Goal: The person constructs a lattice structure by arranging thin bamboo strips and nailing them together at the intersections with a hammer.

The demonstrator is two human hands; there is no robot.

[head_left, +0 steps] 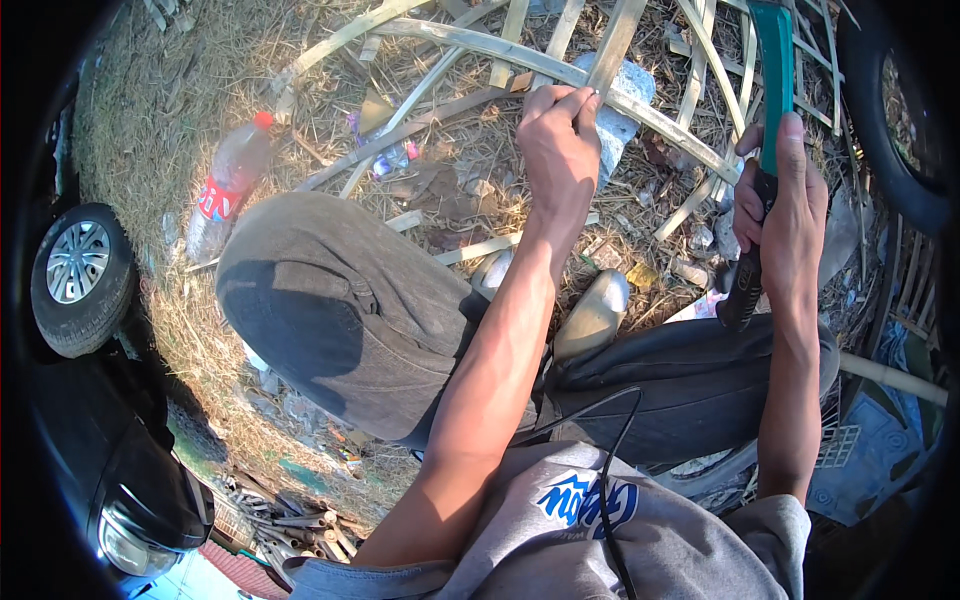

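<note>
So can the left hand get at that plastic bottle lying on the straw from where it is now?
Probably not directly: the left hand is pinching a bamboo strip, and the raised knee sits between it and the plastic bottle.

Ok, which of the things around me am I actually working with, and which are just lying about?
In hand:
- left hand pinching the bamboo strip where it crosses the curved bamboo strip
- right hand gripping the green-handled tool

Lying about:
- plastic bottle with red cap on the dry grass
- grey stone
- car wheel
- litter scraps
</note>
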